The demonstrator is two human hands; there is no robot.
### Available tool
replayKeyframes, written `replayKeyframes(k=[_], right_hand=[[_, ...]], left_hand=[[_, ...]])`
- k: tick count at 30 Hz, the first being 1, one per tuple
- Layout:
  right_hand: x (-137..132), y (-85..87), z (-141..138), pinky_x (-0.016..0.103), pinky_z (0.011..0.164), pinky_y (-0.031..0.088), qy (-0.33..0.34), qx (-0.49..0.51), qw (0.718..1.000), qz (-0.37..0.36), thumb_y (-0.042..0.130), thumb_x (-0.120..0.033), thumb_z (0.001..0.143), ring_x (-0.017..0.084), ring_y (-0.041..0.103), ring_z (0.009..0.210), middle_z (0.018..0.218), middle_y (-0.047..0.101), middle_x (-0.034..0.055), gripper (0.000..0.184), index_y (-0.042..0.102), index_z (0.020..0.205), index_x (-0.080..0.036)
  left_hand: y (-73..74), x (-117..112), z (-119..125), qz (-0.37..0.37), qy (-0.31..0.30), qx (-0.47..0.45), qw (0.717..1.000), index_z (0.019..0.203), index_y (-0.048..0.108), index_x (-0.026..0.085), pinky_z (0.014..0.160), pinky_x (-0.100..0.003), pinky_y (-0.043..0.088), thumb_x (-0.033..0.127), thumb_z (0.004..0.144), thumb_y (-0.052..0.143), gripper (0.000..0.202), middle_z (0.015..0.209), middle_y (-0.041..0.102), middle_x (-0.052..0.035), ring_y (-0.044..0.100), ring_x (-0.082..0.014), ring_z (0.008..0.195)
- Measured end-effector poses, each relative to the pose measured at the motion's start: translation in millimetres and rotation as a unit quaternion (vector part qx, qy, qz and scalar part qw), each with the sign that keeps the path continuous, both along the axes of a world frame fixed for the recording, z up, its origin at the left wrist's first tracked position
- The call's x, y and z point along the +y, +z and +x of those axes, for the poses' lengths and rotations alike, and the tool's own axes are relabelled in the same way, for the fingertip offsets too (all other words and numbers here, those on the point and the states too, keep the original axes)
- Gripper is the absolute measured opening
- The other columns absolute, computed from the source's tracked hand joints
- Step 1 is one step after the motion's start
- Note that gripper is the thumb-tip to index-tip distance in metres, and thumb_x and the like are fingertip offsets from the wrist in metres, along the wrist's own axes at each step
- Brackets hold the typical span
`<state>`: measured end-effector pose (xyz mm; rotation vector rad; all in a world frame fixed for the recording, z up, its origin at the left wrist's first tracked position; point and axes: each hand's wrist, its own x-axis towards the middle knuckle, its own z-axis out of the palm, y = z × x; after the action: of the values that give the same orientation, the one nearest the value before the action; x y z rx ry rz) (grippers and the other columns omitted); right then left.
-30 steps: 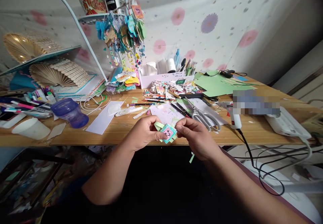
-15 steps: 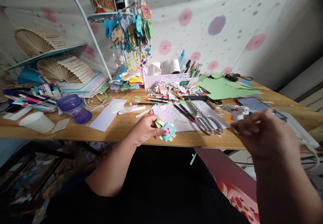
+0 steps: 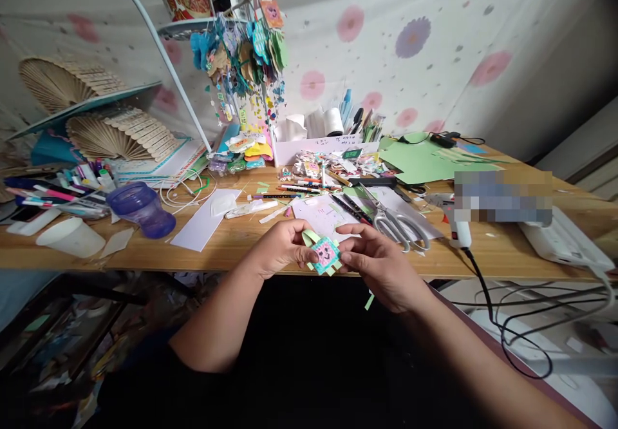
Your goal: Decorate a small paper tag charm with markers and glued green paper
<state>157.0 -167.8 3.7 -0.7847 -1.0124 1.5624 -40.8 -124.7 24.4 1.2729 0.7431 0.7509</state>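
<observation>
A small square paper craft (image 3: 325,255) with a pink smiling face, a teal border and light green paper tabs is at the table's front edge. My left hand (image 3: 284,248) pinches its left side between thumb and fingers, and a green paper loop rises beside the thumb. From the other side, my right hand (image 3: 381,265) has thumb and fingertips at the craft's right corner, its index finger stretched out above. Large grey-handled scissors (image 3: 398,226) lie just behind my right hand. A white glue gun (image 3: 458,229) with a black cable stands further right.
White paper (image 3: 313,213) with green scraps and pens lies behind my hands. A purple cup (image 3: 142,207) and a white paper cup (image 3: 71,237) are on the left. Green sheets (image 3: 415,158) lie at the back right; a white power strip (image 3: 564,239) is at the right edge.
My right hand has moved left from beside the glue gun to the paper craft's right corner. My left hand keeps hold of the craft in nearly the same place.
</observation>
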Motion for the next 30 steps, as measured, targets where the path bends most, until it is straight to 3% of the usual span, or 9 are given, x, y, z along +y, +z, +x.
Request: replayKeyframes(k=[5,10,12,16,21,25,30], right_hand=[[3.0,-1.7,-8.1,0.023,0.058,0.048,-0.065,0.026,0.998,-0.007,0.083,-0.020,0.061,0.009,0.057,0.057,0.065,0.066,-0.0036,0.036,0.064,0.092,-0.021],[8.7,-9.1,-13.4,0.026,0.059,0.048,-0.163,0.067,0.984,-0.035,0.085,-0.020,0.055,0.011,0.059,0.058,0.065,0.067,-0.0028,0.039,0.064,0.088,-0.020],[11.7,-13.3,-15.3,0.026,0.059,0.048,-0.191,0.083,0.977,-0.037,0.085,-0.020,0.054,0.010,0.058,0.057,0.065,0.067,-0.0030,0.038,0.064,0.085,-0.020],[17.2,-20.2,-19.2,0.026,0.060,0.048,-0.216,0.099,0.971,-0.038,0.085,-0.022,0.055,0.011,0.059,0.059,0.065,0.068,-0.0033,0.036,0.063,0.083,-0.021],[19.5,-23.4,-23.8,0.026,0.060,0.049,-0.221,0.111,0.968,-0.043,0.086,-0.023,0.054,0.010,0.059,0.058,0.066,0.068,-0.0033,0.036,0.062,0.082,-0.020],[18.2,-23.9,-24.7,0.027,0.059,0.051,-0.219,0.111,0.968,-0.051,0.086,-0.022,0.054,0.011,0.060,0.059,0.066,0.068,-0.0028,0.035,0.063,0.080,-0.020],[17.2,-25.7,-24.9,0.027,0.061,0.052,-0.215,0.113,0.968,-0.060,0.085,-0.020,0.055,0.011,0.061,0.060,0.066,0.068,-0.0027,0.033,0.064,0.080,-0.020]], left_hand=[[-6.5,0.7,-1.4,0.011,0.035,-0.053,0.998,0.085,0.060,0.015,0.053,-0.024,0.050,0.051,0.058,0.081,0.049,0.074,0.066,-0.0033,0.062,-0.0137,0.060],[-27.0,6.9,1.7,0.044,0.252,-0.057,0.965,0.071,0.058,0.015,0.050,-0.019,0.043,0.041,0.075,0.068,0.028,0.061,0.062,0.0001,0.056,-0.0083,0.050],[-36.0,6.1,6.2,0.048,0.280,-0.027,0.958,0.072,0.059,0.014,0.051,-0.020,0.043,0.033,0.074,0.067,0.020,0.058,0.062,0.0000,0.055,-0.0083,0.048],[-44.1,-2.6,17.5,0.039,0.220,-0.031,0.974,0.083,0.062,0.015,0.064,-0.024,0.048,0.023,0.069,0.068,0.018,0.076,0.069,-0.0026,0.063,-0.0111,0.061],[-44.2,-6.0,24.8,0.048,0.181,-0.077,0.979,0.091,0.061,0.015,0.065,-0.024,0.047,0.033,0.067,0.075,0.033,0.083,0.067,-0.0033,0.059,-0.0107,0.067],[-45.7,-1.4,21.8,0.070,0.192,-0.077,0.976,0.093,0.061,0.015,0.059,-0.023,0.043,0.039,0.067,0.076,0.039,0.076,0.064,-0.0020,0.055,-0.0105,0.064],[-43.9,-0.9,17.2,0.084,0.181,-0.031,0.979,0.079,0.062,0.014,0.056,-0.023,0.040,0.048,0.073,0.070,0.035,0.065,0.063,-0.0017,0.052,-0.0096,0.055]])
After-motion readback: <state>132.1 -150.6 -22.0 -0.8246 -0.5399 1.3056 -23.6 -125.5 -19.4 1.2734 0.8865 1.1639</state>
